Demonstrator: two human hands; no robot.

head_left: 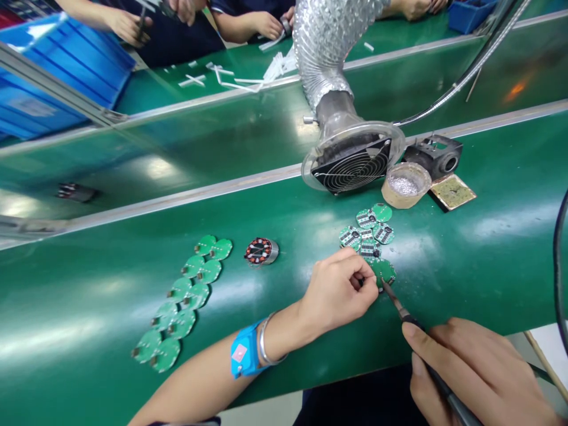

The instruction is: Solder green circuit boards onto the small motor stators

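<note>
Shiny, crinkled metallic-foil duct (326,44)

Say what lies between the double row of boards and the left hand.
A round coil lies between the boards and the left hand in the head view.

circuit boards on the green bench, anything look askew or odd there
The left-hand boards lie in a tidy double row, but the cluster beyond the left hand is uneven. Its farthest board shows a plainer face than its chip-covered neighbours. I see no spill there.
</note>
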